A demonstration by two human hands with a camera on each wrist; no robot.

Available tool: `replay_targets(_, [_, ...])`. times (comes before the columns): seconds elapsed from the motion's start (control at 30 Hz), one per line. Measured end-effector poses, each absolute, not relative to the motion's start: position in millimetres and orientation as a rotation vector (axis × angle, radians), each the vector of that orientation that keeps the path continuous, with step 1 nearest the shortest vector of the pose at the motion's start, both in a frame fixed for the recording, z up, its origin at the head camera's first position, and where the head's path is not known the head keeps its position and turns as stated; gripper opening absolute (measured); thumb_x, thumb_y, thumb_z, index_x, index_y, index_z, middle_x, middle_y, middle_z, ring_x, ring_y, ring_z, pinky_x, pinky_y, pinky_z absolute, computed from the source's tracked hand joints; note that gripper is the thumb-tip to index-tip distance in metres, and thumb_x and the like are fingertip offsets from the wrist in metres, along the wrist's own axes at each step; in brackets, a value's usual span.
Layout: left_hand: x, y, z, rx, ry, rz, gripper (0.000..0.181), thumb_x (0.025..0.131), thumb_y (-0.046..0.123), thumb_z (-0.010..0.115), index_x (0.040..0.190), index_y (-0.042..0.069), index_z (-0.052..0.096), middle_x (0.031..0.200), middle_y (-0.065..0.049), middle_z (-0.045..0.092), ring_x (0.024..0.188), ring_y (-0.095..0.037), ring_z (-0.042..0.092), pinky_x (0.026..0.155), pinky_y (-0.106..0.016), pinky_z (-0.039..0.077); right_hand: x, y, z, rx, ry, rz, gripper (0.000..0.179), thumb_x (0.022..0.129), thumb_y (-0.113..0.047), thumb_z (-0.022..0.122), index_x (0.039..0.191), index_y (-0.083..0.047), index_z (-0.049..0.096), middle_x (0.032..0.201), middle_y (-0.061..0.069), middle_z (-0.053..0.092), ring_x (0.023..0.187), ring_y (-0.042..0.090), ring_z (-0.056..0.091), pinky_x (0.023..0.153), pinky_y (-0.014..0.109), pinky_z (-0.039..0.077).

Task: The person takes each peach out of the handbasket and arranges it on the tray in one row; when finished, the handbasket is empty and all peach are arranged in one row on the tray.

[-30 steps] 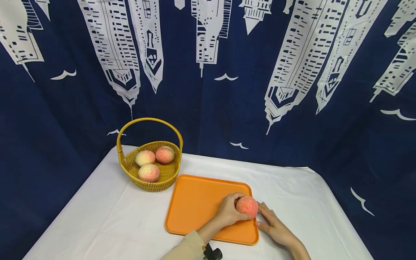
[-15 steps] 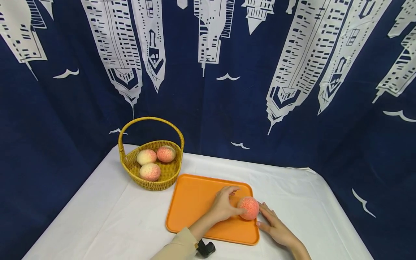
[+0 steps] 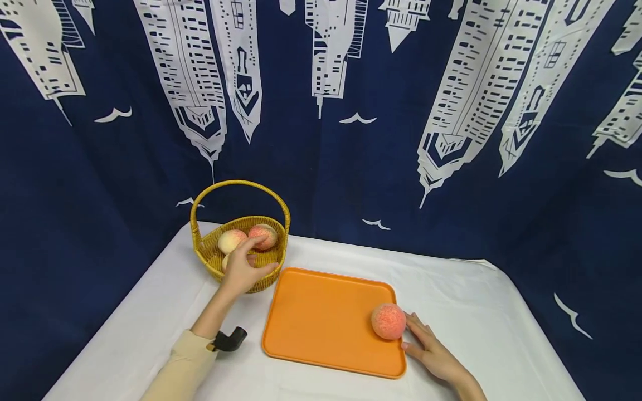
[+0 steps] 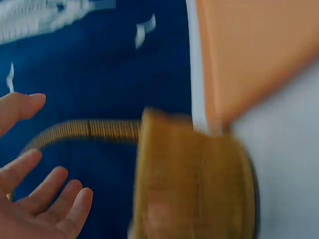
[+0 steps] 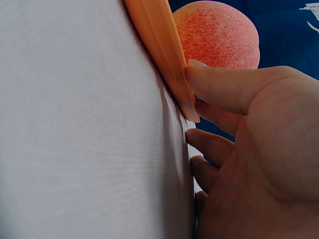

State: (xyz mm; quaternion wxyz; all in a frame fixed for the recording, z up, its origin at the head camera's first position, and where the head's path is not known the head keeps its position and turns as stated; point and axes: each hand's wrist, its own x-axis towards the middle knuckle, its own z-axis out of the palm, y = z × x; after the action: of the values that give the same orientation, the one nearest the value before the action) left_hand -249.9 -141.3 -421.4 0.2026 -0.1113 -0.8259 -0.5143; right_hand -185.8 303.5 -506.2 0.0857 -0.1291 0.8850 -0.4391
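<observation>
One pink peach [image 3: 388, 321] sits at the right end of the orange tray [image 3: 321, 323]. My left hand [image 3: 242, 273] reaches over the front of the wicker basket [image 3: 264, 283], fingers spread with nothing between them. Inside the basket lie a pale peach [image 3: 230, 240] and a redder peach [image 3: 263, 236]; a third is mostly hidden behind the hand. In the left wrist view, the basket wall [image 4: 199, 184] is blurred. My right hand [image 3: 435, 355] rests at the tray's right edge, its thumb against the rim [image 5: 167, 45] in the right wrist view, beside the peach.
A white cloth [image 3: 466, 301] covers the table. Behind it hangs a dark blue curtain [image 3: 351, 178] with white buildings and birds. The basket's tall arched handle [image 3: 242, 182] rises above its bowl. A black wrist camera [image 3: 230, 339] sits on the left wrist.
My left hand has let go of the peach on the tray and moved left and back to the basket. My right hand has stayed by the tray edge.
</observation>
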Motion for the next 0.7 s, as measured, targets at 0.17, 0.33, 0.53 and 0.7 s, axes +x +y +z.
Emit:
replay_targets(0.17, [-261.7,-191.0,-424.7,-0.228,-2.413,-1.437,0.058,0.074,0.004,0.082,0.127,-0.001,0.060,0.136,-0.020,0.052,0.129,-0.037,0.045,0.105,-0.056,0.038,-187.3,302.1,-503.9,-0.314,2.597,-1.307,0.068,0.092,-0.029,0.064,0.150,-0.004,0.036,0.160,0.021,0.020,0.148,0.041,-0.001,0.110,0.010,-0.017])
replay_targets(0.33, [-269.9,-209.4,-432.2,-0.224,-2.535,-1.473,0.054,0.077,0.002,0.079,0.128,-0.004,0.060,0.137,-0.022,0.052,0.132,-0.041,0.042,0.108,-0.057,0.036,-188.6,301.9,-504.3,-0.263,2.556,-1.299,0.071,0.092,-0.028,0.063,0.151,-0.005,0.033,0.161,0.020,0.016,0.148,0.039,-0.004,0.114,0.018,-0.020])
replay_targets(0.53, [-274.6,-217.4,-445.2,-0.166,-2.665,-1.372,0.057,0.075,0.005,0.081,0.128,-0.001,0.061,0.139,-0.025,0.050,0.133,-0.044,0.040,0.108,-0.059,0.034,-188.8,299.6,-503.9,-0.225,2.527,-1.281,0.073,0.092,-0.030,0.064,0.152,-0.006,0.032,0.162,0.018,0.013,0.149,0.037,-0.007,0.117,0.035,-0.021])
replay_targets(0.7, [-279.2,-217.0,-448.2,-0.175,-2.742,-1.229,0.062,0.072,0.012,0.084,0.129,0.002,0.062,0.138,-0.027,0.050,0.132,-0.046,0.041,0.108,-0.062,0.032,-188.1,300.1,-503.8,-0.254,2.562,-1.289,0.071,0.092,-0.029,0.063,0.152,-0.005,0.033,0.161,0.020,0.016,0.149,0.039,-0.004,0.112,0.014,-0.020])
